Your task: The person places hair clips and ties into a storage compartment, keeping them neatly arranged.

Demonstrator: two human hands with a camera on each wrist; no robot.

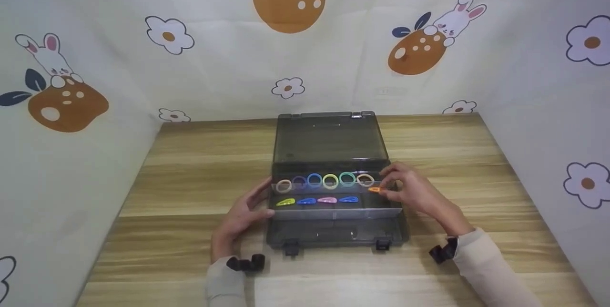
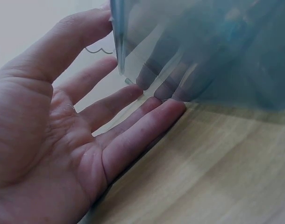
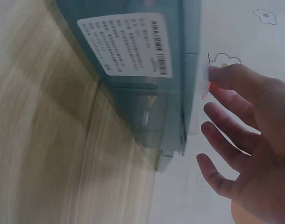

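Note:
A dark see-through plastic case stands with its lid raised at the back. Inside it, a row of coloured hair ties lies behind a row of snap hair clips in yellow, blue and pink. Between thumb and index finger, my right hand pinches an orange hair clip over the right end of the rows. My left hand rests against the case's left side, thumb near the top edge and fingers extended along the wall.
The case sits on a wood-grain table. Two black latches are on its front edge. A printed white label is on its right side. Patterned cloth hangs behind and at both sides.

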